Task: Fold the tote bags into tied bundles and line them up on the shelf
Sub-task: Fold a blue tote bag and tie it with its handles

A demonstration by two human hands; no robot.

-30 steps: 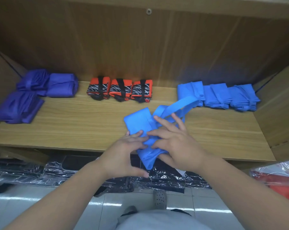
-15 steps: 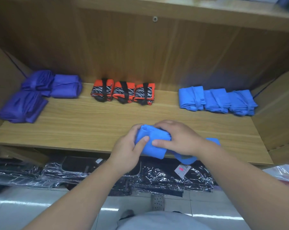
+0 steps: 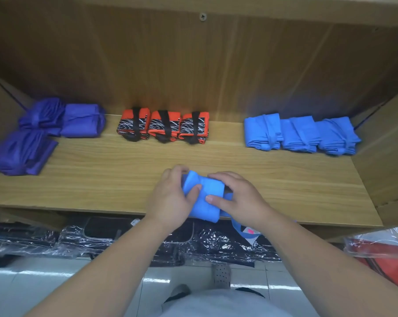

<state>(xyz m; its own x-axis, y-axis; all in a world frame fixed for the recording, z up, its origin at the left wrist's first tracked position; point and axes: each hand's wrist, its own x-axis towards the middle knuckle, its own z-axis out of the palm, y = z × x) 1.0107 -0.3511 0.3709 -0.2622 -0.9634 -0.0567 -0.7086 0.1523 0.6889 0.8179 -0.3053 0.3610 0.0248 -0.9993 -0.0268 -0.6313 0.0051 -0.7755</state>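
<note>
Since half a second ago the strap [image 3: 236, 227] drops below the shelf [image 3: 101, 179] edge. Now the left hand [image 3: 172, 197] and right hand [image 3: 239, 200] each have a grip clamped on the folded bag [image 3: 202, 200], at 6 o'clock on the shelf. Squeeze the roll tight, then wind the strap round; slack would likely let it unfold.

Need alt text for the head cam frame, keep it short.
The left hand and right hand grip a folded blue tote bag at the front edge of a wooden shelf. Behind it lie three purple bundles at left, three orange-and-black bundles in the middle and three blue bundles at right.
</note>
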